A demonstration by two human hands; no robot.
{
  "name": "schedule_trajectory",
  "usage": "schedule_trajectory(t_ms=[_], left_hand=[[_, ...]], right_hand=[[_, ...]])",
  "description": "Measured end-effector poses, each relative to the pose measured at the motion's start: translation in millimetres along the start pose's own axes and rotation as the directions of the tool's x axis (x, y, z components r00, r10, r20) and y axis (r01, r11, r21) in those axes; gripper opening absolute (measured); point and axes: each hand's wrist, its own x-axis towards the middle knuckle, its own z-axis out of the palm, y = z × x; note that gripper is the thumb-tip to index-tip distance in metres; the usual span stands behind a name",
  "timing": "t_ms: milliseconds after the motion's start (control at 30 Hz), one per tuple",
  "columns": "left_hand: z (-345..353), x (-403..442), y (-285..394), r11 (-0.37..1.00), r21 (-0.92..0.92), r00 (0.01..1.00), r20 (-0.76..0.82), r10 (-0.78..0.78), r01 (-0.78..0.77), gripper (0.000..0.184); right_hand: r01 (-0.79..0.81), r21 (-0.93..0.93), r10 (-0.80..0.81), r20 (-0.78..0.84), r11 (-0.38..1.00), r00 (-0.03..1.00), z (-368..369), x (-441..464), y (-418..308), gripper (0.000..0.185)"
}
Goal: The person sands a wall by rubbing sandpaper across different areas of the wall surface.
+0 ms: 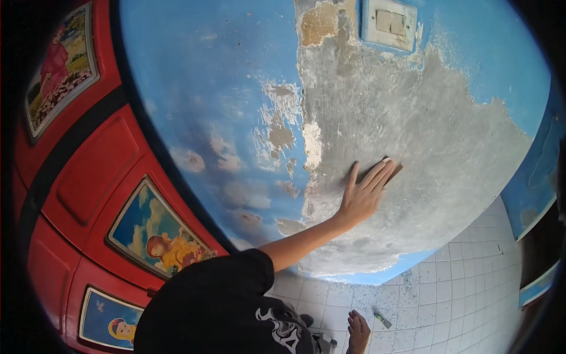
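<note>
Brown sheet (398, 172) first (sandpaper, by the look of it): it's flat on the scraped grey patch (448, 141) of the wall, poking out past the fingertips on their right side. Going left to right now. Far left there's a red panelled door (91, 168) with framed pictures on it, then a stretch of blue painted wall (200, 76) with chips and flaked spots. A black sleeve (253, 268) comes up from the bottom, and out of it the left arm reaches up and right to the grey patch. That left hand (359, 203) is the near one by a mile: fingers straight, pointing up and right, pressing the sheet against the wall. Can't tell the sheet's full long axis since the hand covers most of it, but the bare edge slants up and right, roughly along the fingers. Light switch (391, 23) is well above. Right hand (358, 332) hangs low near the bottom, fingers loosely bent, nothing visible in it, well apart from the sheet. Just right of it in view, a scraper (383, 320) lies on the tiled floor (457, 277) among paint crumbs
</note>
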Motion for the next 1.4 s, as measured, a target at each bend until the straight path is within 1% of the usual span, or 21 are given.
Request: schedule_trajectory(t_ms=[67, 100, 167, 233, 333, 367, 433, 533, 600, 700, 733, 800, 900, 967, 1067, 1100, 1167, 1233, 1267, 1333, 1400], left_hand=[[1, -2, 2, 0.995, -0.086, 0.998, 0.027, -0.057, 0.059, 0.056], [-11, 25, 3, 0.998, -0.017, 0.998, -0.028, -0.061, 0.061, 0.055], [-38, 90, 3, 0.994, -0.057, 0.978, -0.179, -0.107, 0.098, 0.055], [-61, 141, 4, 0.992, -0.102, 0.941, -0.322, -0.101, 0.072, 0.056], [-47, 125, 2, 0.996, -0.005, 0.945, -0.315, -0.088, 0.091, 0.057], [-43, 97, 3, 0.992, -0.075, 0.973, -0.199, -0.118, 0.105, 0.055], [-10, 31, 7, 0.991, -0.066, 0.992, -0.027, -0.121, 0.119, 0.053], [-9, 9, 4, 0.989, -0.114, 0.995, 0.014, -0.094, 0.095, 0.052], [-21, 56, -1, 0.997, -0.042, 0.992, -0.107, -0.068, 0.064, 0.050], [-69, 151, -11, 0.996, 0.010, 0.944, -0.319, -0.077, 0.085, 0.052], [-68, 152, -11, 0.997, 0.011, 0.945, -0.319, -0.071, 0.078, 0.052], [-65, 150, -15, 0.999, -0.001, 0.954, -0.297, -0.051, 0.053, 0.053], [-26, 57, -10, 0.998, 0.006, 0.998, -0.032, -0.061, 0.061, 0.055], [5, -22, -10, 0.998, 0.063, 0.991, 0.130, 0.018, -0.026, 0.053], [12, -39, -23, 0.995, 0.043, 0.990, 0.112, 0.087, -0.092, 0.052], [-2, -13, -22, 0.997, 0.005, 0.994, 0.079, 0.072, -0.072, 0.051], [-32, 53, -16, 0.997, -0.070, 0.997, -0.065, 0.038, -0.043, 0.052], [-59, 109, -8, 0.996, -0.022, 0.966, -0.248, 0.074, -0.082, 0.052], [-58, 117, -5, 0.996, -0.018, 0.966, -0.248, 0.076, -0.083, 0.052], [-56, 124, 2, 0.987, -0.148, 0.960, -0.278, 0.022, -0.065, 0.053], [-43, 80, 3, 0.998, -0.059, 0.993, -0.117, 0.005, -0.012, 0.054]], right_hand=[[0.011, -0.018, -0.011, -0.011, 1.000, 1.000, -6, -1, 7, 0.041], [-0.011, 0.000, 0.011, -0.003, 1.000, 1.000, -7, -3, 2, 0.041], [-0.036, 0.020, 0.036, 0.005, 0.999, 0.999, -8, -1, -1, 0.041], [0.011, 0.039, -0.011, 0.001, 0.999, 1.000, -7, 5, 0, 0.041], [0.014, 0.043, -0.014, 0.000, 0.999, 1.000, -3, 3, -16, 0.041], [-0.006, 0.044, 0.007, -0.022, 0.999, 1.000, 1, 0, -22, 0.041], [-0.030, 0.034, 0.031, -0.009, 0.999, 0.999, -2, 1, -9, 0.041], [-0.061, 0.012, 0.061, -0.002, 0.998, 0.998, -7, -3, 7, 0.041], [-0.094, 0.054, 0.094, 0.004, 0.994, 0.996, -8, -2, 11, 0.041], [-0.034, 0.016, 0.033, 0.036, 0.999, 0.999, -12, 11, 11, 0.041], [0.016, -0.003, -0.016, 0.064, 1.000, 0.998, -12, 15, 6, 0.042], [-0.012, 0.015, 0.011, 0.045, 1.000, 0.999, -12, 17, 4, 0.043], [0.005, -0.044, -0.003, 0.031, 0.999, 1.000, -12, 20, 13, 0.043], [0.004, -0.008, -0.004, 0.007, 1.000, 1.000, -9, 10, 10, 0.042], [-0.053, -0.005, 0.053, 0.007, 0.999, 0.999, -11, 4, 5, 0.041], [-0.054, -0.005, 0.054, 0.008, 0.999, 0.998, -10, 3, 2, 0.041], [-0.007, 0.027, 0.005, 0.044, 1.000, 0.999, -6, 7, -7, 0.041], [-0.069, 0.066, 0.065, 0.067, 0.995, 0.996, -3, 9, -8, 0.043], [-0.104, 0.115, 0.094, 0.088, 0.988, 0.992, -4, 10, -7, 0.045], [-0.113, 0.110, 0.106, 0.068, 0.987, 0.992, 3, 5, -12, 0.044], [-0.114, 0.105, 0.111, 0.035, 0.988, 0.993, 2, -3, -15, 0.042]])
